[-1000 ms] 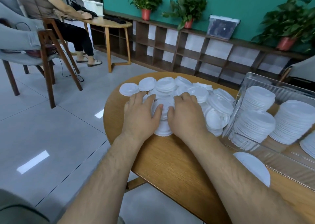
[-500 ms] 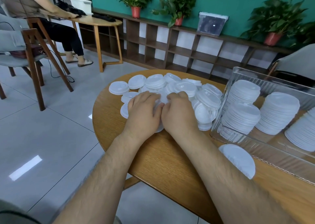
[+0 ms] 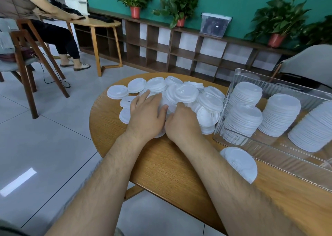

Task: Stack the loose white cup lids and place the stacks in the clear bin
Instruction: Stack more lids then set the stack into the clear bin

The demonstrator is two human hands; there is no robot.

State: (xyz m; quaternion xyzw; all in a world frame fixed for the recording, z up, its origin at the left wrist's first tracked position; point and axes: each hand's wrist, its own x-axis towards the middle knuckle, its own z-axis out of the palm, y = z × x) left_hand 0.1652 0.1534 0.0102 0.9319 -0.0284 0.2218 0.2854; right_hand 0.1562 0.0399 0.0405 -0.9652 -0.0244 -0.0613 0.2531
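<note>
A heap of loose white cup lids [image 3: 186,92] covers the far end of the round wooden table [image 3: 161,165]. My left hand [image 3: 145,115] lies flat on the near side of the heap, fingers stretched forward over the lids. Right beside it, touching it, my right hand [image 3: 183,122] curls its fingers down into the lids; a small stack [image 3: 159,134] peeks out under both hands. To the right stands the clear bin [image 3: 269,156], holding several tall lid stacks [image 3: 280,115]. Another white lid [image 3: 240,162] lies by the bin's near wall.
The table edge curves close on the left, with tiled floor [image 3: 45,146] beyond. A wooden chair [image 3: 27,56] and a seated person at another table [image 3: 100,22] are at the far left. Low shelves with potted plants [image 3: 177,4] line the back wall.
My left hand's fingers have spread flat and reached further over the heap. My right hand has curled tighter. The view has shifted slightly left.
</note>
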